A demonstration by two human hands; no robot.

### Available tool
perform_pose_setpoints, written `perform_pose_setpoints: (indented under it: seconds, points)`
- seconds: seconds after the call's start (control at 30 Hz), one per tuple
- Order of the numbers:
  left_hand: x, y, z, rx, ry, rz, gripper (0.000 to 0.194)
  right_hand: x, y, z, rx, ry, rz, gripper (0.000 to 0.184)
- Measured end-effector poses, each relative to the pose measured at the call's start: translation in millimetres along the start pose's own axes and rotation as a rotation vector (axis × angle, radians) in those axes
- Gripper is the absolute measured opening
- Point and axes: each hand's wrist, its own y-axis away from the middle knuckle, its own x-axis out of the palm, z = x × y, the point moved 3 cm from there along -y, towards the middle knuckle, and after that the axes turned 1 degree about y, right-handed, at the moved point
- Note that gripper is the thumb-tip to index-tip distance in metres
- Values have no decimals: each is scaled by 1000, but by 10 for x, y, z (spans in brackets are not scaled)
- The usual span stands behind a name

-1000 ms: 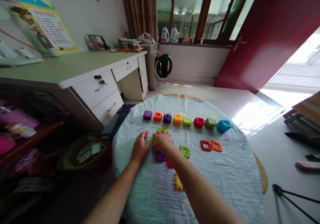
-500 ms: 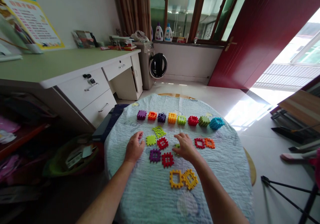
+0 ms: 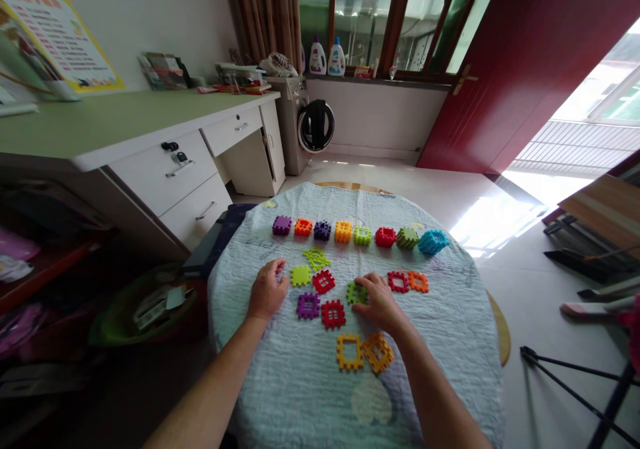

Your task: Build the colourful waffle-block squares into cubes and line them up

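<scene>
My left hand rests on the cloth at the left, fingers loosely curled and apart, with nothing in it. Beside it lie a lime solid tile and a lime lattice tile. My right hand has its thumb and fingers at opposite edges of a green notched building tile, which looks flat on the cloth. Between my hands lie a red window tile, a purple tile and another red window tile.
A row of coloured blocks, from a purple block to a blue one, stands along the far side. Red and orange frames lie right; yellow frames lie nearer me. A cloth covers the round table.
My right hand has shifted slightly right and toward me, uncovering more of the green tile. My left hand stays in place. The view has tilted a little.
</scene>
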Motion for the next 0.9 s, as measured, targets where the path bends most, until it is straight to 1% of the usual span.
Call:
perform_pose_setpoints:
  seconds: [0.07,0.13,0.23,0.3,0.33,0.4,0.47,0.5,0.53,0.57,0.63,0.67,0.73,0.8,0.9]
  points:
    - [2,-3,4,-2,-1,5,33,-2,34,-12,-17,-102,-43,48]
    - [3,-3,4,-3,0,7,33,14,69,-22,-17,-250,-70,44]
    - [4,3,4,-1,-2,3,33,45,87,-42,7,-476,-53,43]
    - [7,7,12,2,1,3,33,-3,52,-75,0,-569,-37,45]
    - [9,7,18,2,5,5,32,-72,15,-109,-11,-576,-53,46]
    - [12,5,32,2,13,11,32,-321,-94,-220,-44,-478,-148,49]
    - [12,1,42,0,16,14,32,-682,-237,-384,-58,-244,-292,52]
    - [11,-1,43,-1,15,15,32,-873,-319,-484,-31,-111,-344,53]
    - [9,-3,43,-2,12,15,32,-1061,-405,-594,27,12,-386,52]
    - [8,-4,42,-3,9,15,32,-1228,-495,-703,87,118,-394,52]
    - [6,-6,37,-7,5,11,31,-1478,-679,-892,165,280,-333,53]
    - [6,-6,35,-8,5,10,31,-1558,-767,-966,183,341,-290,54]
    - [7,-7,34,-12,7,8,31,-1639,-922,-1067,186,430,-210,54]
    - [8,-8,36,-14,9,5,31,-1639,-1039,-1115,173,503,-130,52]
    - [7,-10,41,-18,12,8,31,-1579,-1136,-1136,164,569,-34,48]
